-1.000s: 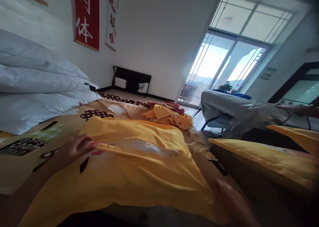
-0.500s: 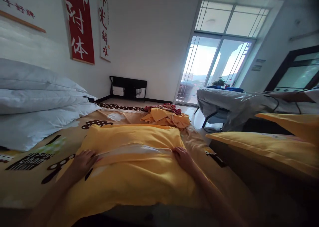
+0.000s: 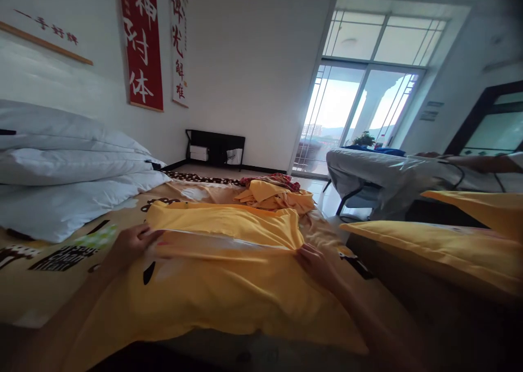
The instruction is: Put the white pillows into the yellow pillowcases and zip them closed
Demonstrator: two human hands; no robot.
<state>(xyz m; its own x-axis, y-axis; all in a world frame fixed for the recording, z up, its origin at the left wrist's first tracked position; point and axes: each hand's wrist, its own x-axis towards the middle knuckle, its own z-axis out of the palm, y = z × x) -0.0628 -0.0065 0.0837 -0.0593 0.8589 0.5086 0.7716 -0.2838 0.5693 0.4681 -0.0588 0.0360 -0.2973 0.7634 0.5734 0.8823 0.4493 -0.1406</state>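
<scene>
Both hands have shifted since half a second ago: they now pinch and lift the flap edge of the yellow pillowcase (image 3: 229,274), where before they lay flat on it. Bed (image 3: 49,285) with printed cartoon sheet fills the lower left; its near edge runs along the bottom of view and its right edge drops to a dark gap beside a second yellow pillow (image 3: 429,252). Stacked white duvets (image 3: 69,181) close off the left side, against the wall. Open sheet lies between duvets and pillowcase; floor shows beyond the bed foot toward the glass doors (image 3: 355,116). Crumpled yellow cloth (image 3: 273,195) sits just past the pillowcase's far edge. Pillowcase lies mid-bed, its long opening across the view, white inner pillow showing as a thin strip. Left hand (image 3: 133,244) grips the flap's left end, fingers closed on fabric. Right hand (image 3: 314,263) pinches the right end, fabric puckered there.
</scene>
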